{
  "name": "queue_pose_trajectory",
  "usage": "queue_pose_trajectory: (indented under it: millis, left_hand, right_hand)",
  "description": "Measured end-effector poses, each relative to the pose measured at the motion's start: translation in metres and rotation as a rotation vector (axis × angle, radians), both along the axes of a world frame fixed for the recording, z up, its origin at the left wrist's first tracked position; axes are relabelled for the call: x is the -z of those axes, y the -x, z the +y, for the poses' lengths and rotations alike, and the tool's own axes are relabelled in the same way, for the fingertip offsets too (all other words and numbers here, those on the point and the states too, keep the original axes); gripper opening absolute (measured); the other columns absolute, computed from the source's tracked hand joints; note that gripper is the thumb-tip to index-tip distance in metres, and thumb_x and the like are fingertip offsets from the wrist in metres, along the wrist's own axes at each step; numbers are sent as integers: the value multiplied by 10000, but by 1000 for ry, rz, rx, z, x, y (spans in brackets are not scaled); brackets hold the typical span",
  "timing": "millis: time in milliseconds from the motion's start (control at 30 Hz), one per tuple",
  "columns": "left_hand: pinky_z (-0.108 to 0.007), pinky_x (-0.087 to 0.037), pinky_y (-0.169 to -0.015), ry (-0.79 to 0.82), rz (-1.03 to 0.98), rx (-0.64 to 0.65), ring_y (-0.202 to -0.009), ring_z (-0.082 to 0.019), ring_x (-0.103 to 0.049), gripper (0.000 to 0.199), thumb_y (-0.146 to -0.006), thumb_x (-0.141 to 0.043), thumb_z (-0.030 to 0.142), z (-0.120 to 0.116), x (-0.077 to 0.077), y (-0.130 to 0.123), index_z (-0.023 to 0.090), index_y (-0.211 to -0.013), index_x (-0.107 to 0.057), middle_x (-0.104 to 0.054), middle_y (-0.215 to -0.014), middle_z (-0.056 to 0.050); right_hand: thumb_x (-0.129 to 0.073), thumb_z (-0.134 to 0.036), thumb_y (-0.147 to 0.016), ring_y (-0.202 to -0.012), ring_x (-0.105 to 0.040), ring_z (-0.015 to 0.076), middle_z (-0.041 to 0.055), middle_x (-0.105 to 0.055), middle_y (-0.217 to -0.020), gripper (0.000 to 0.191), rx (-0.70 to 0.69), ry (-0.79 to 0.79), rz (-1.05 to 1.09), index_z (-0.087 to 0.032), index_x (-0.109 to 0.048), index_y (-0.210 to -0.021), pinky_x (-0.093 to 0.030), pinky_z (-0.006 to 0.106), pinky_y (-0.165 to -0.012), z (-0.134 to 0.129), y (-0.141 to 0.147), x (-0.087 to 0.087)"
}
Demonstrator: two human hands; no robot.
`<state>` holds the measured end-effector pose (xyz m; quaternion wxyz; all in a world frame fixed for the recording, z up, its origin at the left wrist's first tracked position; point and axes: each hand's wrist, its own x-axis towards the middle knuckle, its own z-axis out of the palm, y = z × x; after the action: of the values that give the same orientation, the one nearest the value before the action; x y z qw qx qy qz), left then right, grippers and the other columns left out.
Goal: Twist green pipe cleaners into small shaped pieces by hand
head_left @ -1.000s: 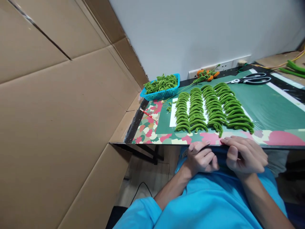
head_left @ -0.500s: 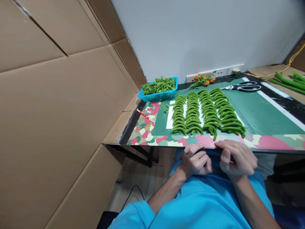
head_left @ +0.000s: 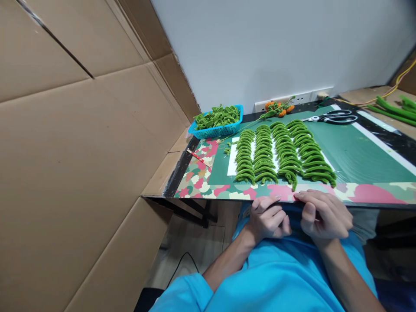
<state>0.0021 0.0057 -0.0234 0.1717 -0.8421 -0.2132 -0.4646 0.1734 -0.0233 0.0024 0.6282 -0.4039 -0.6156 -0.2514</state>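
My left hand (head_left: 268, 218) rests at the table's front edge, its fingers curled in and nothing seen in them. Beside it, to the right, my right hand (head_left: 326, 215) is likewise curled, fingertips touching the edge; no object shows in it. Just beyond both hands lie several neat columns of curved green pipe-cleaner pieces (head_left: 282, 151), laid on white paper (head_left: 232, 162) over a green mat (head_left: 367, 160). A blue basket (head_left: 216, 131) at the back left holds a heap of twisted green pipe-cleaner pieces (head_left: 217, 117).
Black-handled scissors (head_left: 338, 117) lie at the back right, near long green pipe cleaners (head_left: 393, 112). An orange-and-green pipe-cleaner flower stem (head_left: 279, 108) lies by the wall socket strip (head_left: 300, 99). A red-wrapped stick (head_left: 199, 158) is at left. A cardboard wall (head_left: 97, 151) closes the left side.
The view has shifted very slightly. Both hands stay in place at the table edge, and the green pieces lie as before.
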Motion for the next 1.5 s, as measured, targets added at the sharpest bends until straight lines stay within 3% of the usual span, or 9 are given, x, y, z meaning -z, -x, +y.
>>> queue_pose_trajectory:
  millis: [400, 667, 900, 1100, 1500]
  left_hand:
    - [-370, -441, -1023, -10, -56, 45, -1029, -180, -740, 118, -694, -689, 218, 0, -11, -4, 259, -640, -593, -740, -676, 54]
    - [-414, -412, -1109, 0, -18, 11, -1096, -226, -743, 143, -718, -747, 289, 0, -4, -3, 280, -650, -622, -751, -672, 45]
    - [-413, -447, -1026, 48, 14, 33, -1106, -232, -730, 167, -756, -768, 309, 0, 3, 2, 275, -656, -639, -736, -676, 26]
    - [-439, -427, -1016, 110, 75, 32, -1155, -270, -725, 144, -759, -782, 315, 2, 15, 9, 273, -698, -659, -729, -673, 13]
    - [-422, -444, -1026, 53, 33, 17, -1102, -236, -729, 134, -748, -779, 304, 1, 5, 4, 276, -688, -663, -741, -678, 31]
  right_hand:
    - [-639, -81, -917, -714, -773, 195, 30, -808, -837, 205, 12, -5, -8, -183, -753, -1053, -625, 321, -742, -1, -3, 0]
    - [-609, -145, -948, -695, -762, 179, 0, -792, -796, 159, 40, 21, -10, -224, -730, -1015, -599, 310, -703, 0, -5, -3]
    - [-564, -271, -998, -713, -762, 183, 3, -776, -758, 168, 96, 83, 3, -246, -720, -939, -607, 334, -672, 1, -5, 1]
    - [-582, -222, -977, -705, -753, 175, -3, -772, -765, 133, 55, 48, 7, -244, -712, -975, -609, 320, -702, 2, -2, -3]
    - [-597, -183, -968, -693, -752, 167, -2, -781, -784, 130, 49, 26, -4, -235, -716, -984, -611, 307, -695, 2, -3, -6]
